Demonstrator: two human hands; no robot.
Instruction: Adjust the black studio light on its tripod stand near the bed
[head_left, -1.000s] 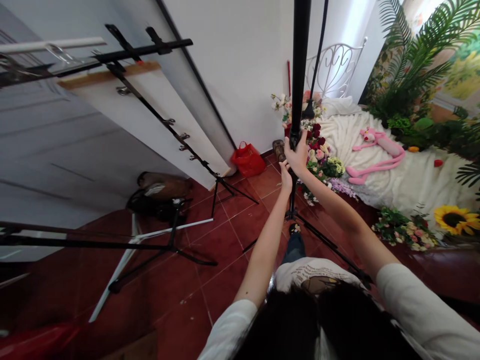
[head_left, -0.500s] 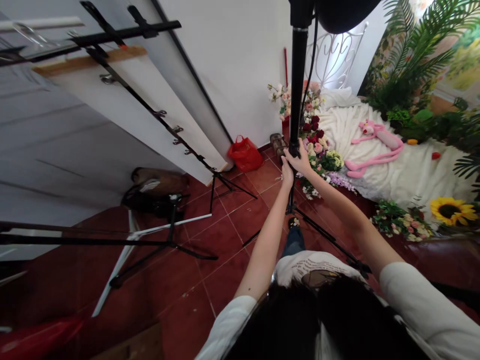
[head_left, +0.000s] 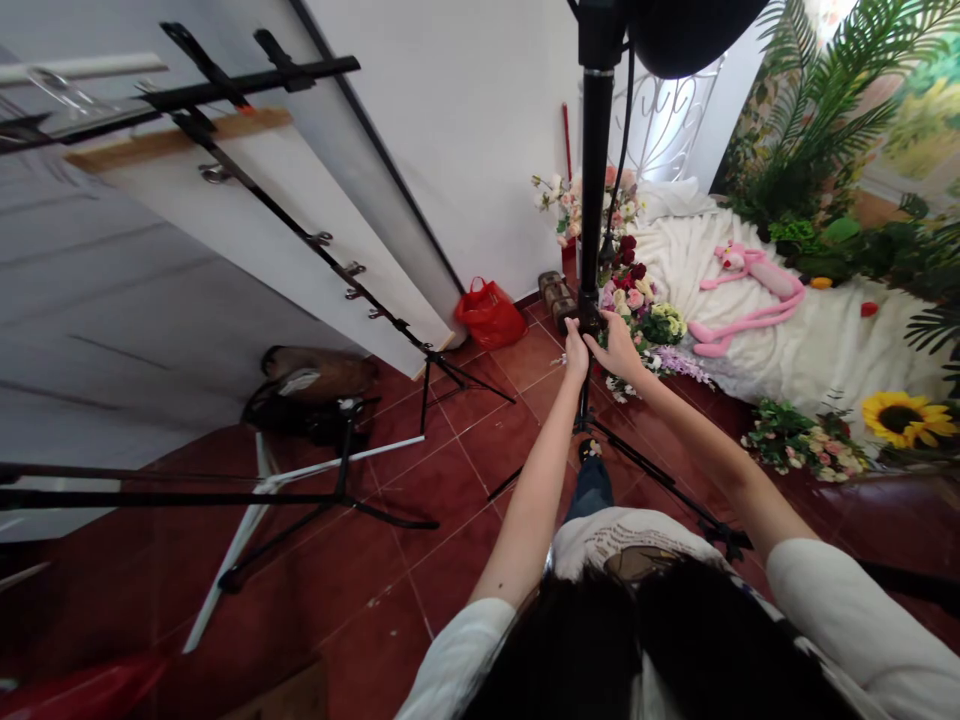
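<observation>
Person's arms reach forward and down, left forearm and right forearm converging. Left hand sits just beside right hand, fingers pointing away from body. Right thumb angles left; fingertips hard to make out.

head-worn view, facing forward and down, left hand and right hand near

Dim red floor at lower left, bright glow around white headboard, edges stretched

A white lettered shirt tops blue jeans.
</observation>
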